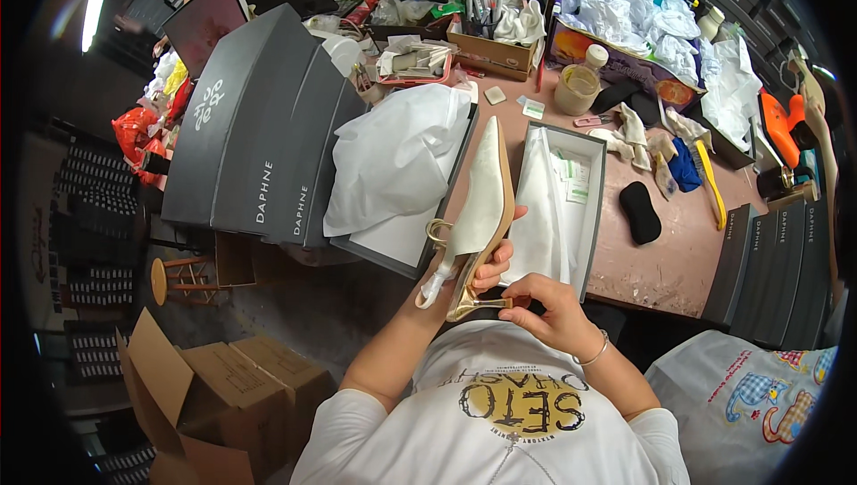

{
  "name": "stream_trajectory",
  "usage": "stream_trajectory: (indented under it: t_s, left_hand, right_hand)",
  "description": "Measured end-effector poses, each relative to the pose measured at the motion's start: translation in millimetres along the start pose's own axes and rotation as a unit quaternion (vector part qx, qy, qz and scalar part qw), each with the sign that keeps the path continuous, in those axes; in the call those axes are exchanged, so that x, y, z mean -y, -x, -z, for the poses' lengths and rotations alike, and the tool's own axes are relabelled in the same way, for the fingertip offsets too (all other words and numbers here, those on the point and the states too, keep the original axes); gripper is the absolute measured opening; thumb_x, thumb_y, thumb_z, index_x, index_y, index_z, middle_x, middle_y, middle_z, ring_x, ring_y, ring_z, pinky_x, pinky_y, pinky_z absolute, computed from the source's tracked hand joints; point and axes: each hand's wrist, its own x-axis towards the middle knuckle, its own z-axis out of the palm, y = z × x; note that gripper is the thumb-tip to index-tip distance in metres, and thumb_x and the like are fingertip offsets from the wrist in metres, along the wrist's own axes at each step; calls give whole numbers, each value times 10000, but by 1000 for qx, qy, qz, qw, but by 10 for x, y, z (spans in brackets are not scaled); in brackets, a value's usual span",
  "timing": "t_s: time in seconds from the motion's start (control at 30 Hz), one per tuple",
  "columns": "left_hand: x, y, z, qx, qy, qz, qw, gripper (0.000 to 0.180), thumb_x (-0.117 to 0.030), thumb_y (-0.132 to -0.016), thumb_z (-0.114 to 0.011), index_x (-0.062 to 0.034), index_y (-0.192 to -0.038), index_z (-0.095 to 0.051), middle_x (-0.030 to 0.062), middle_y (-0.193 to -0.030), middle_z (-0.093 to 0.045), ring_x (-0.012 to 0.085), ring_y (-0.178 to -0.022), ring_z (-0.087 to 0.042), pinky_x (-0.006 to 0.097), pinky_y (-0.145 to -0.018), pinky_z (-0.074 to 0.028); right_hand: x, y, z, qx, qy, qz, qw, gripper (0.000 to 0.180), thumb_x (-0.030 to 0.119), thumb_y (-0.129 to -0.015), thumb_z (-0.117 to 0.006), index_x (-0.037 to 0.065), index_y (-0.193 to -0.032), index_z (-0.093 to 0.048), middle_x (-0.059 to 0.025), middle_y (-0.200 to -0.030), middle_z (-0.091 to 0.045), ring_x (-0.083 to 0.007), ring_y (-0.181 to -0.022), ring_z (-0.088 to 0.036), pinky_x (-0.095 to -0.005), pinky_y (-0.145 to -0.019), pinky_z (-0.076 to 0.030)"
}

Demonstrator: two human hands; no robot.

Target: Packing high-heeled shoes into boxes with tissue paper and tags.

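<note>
A cream pointed high-heeled slingback shoe (478, 195) with a tan sole edge and a slim gold heel is held on its side in front of my chest, toe pointing away from me. My left hand (492, 267) is closed around its middle from beneath, fingers showing at the sole side. With thumb and fingers, my right hand (561, 315) pinches the tip of the heel. A white strap and a gold ring hang at the shoe's left. Just beyond lies an open shoe box (585, 226) with white tissue and small green-and-white packets.
Left of the shoe, white wrapping (393, 155) covers another open box, beside stacked grey shoe boxes (241, 119). On the table are a black oval pad (639, 213), a yellow-handled brush (711, 183), rags and a jar (578, 88). Cardboard cartons (228, 387) stand on the floor.
</note>
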Motion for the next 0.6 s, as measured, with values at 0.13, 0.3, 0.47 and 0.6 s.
stream_trajectory:
  t_s: [0.13,0.3,0.47,0.6]
  left_hand:
    - [-9,-6,31,30,-2,14,999,856,-332,-874,-650,-67,-1502,-131,203,-915,-533,233,-617,-569,323,-486,-510]
    - [-1,31,-19,-13,-55,2,998,814,-333,-889,-625,-72,-1501,-156,186,-888,-529,223,-591,-555,310,-463,-498]
    - [34,104,-121,-85,48,-55,994,910,-678,-831,-494,-49,-1459,-296,288,-1309,-469,345,-956,-570,484,-861,-510]
    - [308,146,-401,-134,-125,-136,973,838,-611,-865,-534,-17,-1424,-339,273,-1362,-422,326,-1006,-623,471,-863,-534]
  right_hand:
    - [-5,36,-40,-1,4,-3,1000,231,141,-808,-751,5,-943,-621,-68,-817,-628,-146,-709,-617,-260,-659,-503]
    - [-26,78,-71,-8,2,-8,1000,206,117,-808,-742,9,-937,-623,-66,-801,-620,-144,-693,-615,-258,-641,-499]
    - [-35,57,74,-64,-3,-33,997,166,104,-806,-721,26,-923,-632,-69,-773,-605,-138,-662,-596,-260,-602,-482]
    - [-89,48,367,12,19,-9,1000,167,134,-831,-702,38,-951,-638,-71,-794,-618,-164,-681,-600,-280,-625,-484]
